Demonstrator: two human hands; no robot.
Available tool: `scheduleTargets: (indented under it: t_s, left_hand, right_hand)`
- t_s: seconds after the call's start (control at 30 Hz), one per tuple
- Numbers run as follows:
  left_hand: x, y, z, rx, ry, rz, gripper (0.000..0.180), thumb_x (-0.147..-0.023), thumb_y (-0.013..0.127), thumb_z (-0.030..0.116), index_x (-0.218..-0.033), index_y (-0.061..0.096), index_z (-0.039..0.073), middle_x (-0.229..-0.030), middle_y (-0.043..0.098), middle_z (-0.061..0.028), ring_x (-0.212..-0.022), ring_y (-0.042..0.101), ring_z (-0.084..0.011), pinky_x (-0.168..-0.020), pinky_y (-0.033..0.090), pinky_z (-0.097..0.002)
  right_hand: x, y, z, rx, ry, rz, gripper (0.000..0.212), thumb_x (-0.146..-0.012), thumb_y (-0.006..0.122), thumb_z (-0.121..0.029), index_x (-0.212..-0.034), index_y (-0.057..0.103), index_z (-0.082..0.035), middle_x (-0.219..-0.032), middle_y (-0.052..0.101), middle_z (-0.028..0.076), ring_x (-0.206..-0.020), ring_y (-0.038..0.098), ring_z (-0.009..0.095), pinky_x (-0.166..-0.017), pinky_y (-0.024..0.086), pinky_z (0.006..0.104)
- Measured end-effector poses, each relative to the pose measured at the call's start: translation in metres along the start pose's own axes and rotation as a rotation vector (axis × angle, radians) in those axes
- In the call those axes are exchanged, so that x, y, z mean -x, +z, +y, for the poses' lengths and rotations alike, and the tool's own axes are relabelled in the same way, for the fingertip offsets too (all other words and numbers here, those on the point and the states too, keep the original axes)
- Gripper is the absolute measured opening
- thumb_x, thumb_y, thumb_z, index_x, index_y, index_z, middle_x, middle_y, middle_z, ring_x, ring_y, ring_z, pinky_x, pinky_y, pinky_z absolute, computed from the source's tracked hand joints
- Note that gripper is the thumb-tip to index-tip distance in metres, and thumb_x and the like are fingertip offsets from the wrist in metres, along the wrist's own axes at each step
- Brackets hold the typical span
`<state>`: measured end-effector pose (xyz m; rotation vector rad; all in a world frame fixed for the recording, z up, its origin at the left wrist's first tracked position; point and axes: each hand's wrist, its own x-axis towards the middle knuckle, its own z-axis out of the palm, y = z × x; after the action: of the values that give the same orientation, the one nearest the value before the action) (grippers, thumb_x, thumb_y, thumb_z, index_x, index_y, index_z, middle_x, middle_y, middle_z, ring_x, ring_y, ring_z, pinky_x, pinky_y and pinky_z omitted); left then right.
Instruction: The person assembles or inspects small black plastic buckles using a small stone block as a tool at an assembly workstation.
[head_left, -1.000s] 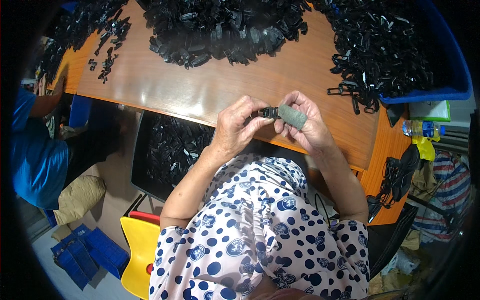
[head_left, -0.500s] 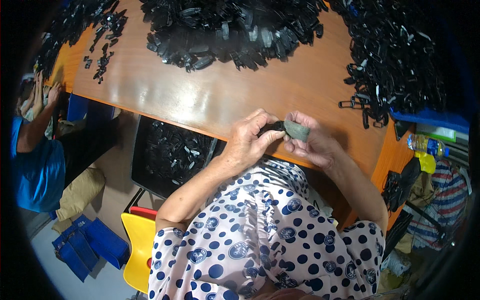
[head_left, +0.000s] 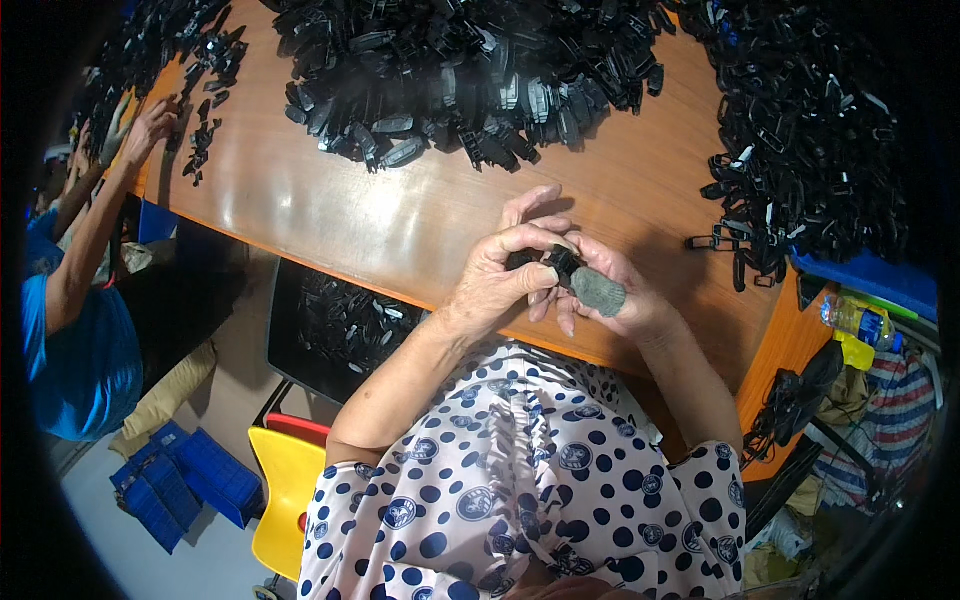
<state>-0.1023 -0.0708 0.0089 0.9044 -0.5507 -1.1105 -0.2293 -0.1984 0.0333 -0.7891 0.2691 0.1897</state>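
Pinching left hand [head_left: 497, 277]; curled right hand [head_left: 640, 302]

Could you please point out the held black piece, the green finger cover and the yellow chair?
Black piece [head_left: 564, 260]: head view, its exposed middle.
Green finger cover [head_left: 600, 291]: head view, middle of its side.
Yellow chair [head_left: 282, 492]: head view, its curved shell.

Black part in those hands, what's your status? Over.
Left hand pinching black part between thumb and finger. Right hand close alongside, grip unclear. Pile of black parts beyond, touching neither hand.
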Motion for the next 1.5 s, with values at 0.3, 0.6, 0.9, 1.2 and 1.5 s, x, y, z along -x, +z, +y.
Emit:
scheduleTargets:
  t_s: [0.3, 0.6, 0.9, 1.2, 1.5]
  left_hand:
    - [-0.003, 0.002, 0.002, -0.171, 0.013, -0.092, 0.032, -0.078, 0.074, 0.016, -0.108, 0.067, 0.006, -0.14, 0.038, -0.0165, -0.13, 0.039, -0.0264, -0.105, 0.037, -0.0399]
    - [0.049, -0.01, 0.036, -0.456, -0.061, 0.1, 0.021, -0.077, 0.069, 0.014, -0.095, 0.067, 0.002, -0.13, 0.048, -0.0175, -0.121, 0.049, -0.0279, -0.105, 0.034, -0.0418]
    - [0.099, -0.058, 0.107, -1.683, 0.15, 0.162, 0.027, -0.077, 0.071, 0.014, -0.101, 0.063, 0.003, -0.106, 0.06, -0.0128, -0.095, 0.058, -0.0329, -0.081, 0.048, -0.0394]
    - [-0.052, -0.052, 0.051, -2.007, 0.593, -0.098, 0.022, -0.08, 0.062, 0.011, -0.102, 0.062, 0.009, -0.104, 0.058, -0.0094, -0.093, 0.057, -0.0268, -0.079, 0.05, -0.0367]
    - [-0.032, -0.029, 0.052, -1.402, 0.343, -0.107, 0.014, -0.086, 0.06, 0.005, -0.096, 0.05, 0.003, -0.088, 0.061, -0.0118, -0.076, 0.061, -0.0304, -0.064, 0.048, -0.0388]
  right_hand:
    - [0.007, -0.002, 0.019, 0.082, -0.286, 0.137, 0.037, -0.099, 0.044, -0.014, -0.133, 0.041, -0.002, -0.103, 0.063, 0.015, -0.083, 0.07, 0.028, -0.059, 0.056, 0.0272]
    - [0.037, 0.02, 0.025, 0.46, -0.34, 0.184, 0.049, -0.092, 0.059, -0.018, -0.135, 0.04, -0.004, -0.117, 0.056, 0.012, -0.107, 0.059, 0.02, -0.085, 0.051, 0.0348]
    - [0.122, -0.062, -0.028, 2.066, -0.281, 0.831, 0.025, -0.079, 0.055, -0.001, -0.104, 0.057, 0.0, -0.1, 0.055, 0.015, -0.094, 0.053, 0.033, -0.081, 0.046, 0.0425]
    - [0.103, -0.092, -0.023, 1.778, -0.642, 0.867, 0.021, -0.087, 0.055, -0.001, -0.107, 0.056, -0.001, -0.092, 0.06, 0.013, -0.083, 0.057, 0.028, -0.07, 0.047, 0.0339]
    - [0.064, -0.017, 0.013, 0.126, -0.412, 0.44, 0.026, -0.094, 0.055, -0.01, -0.119, 0.046, -0.005, -0.093, 0.059, 0.009, -0.071, 0.059, 0.011, -0.049, 0.044, 0.017]
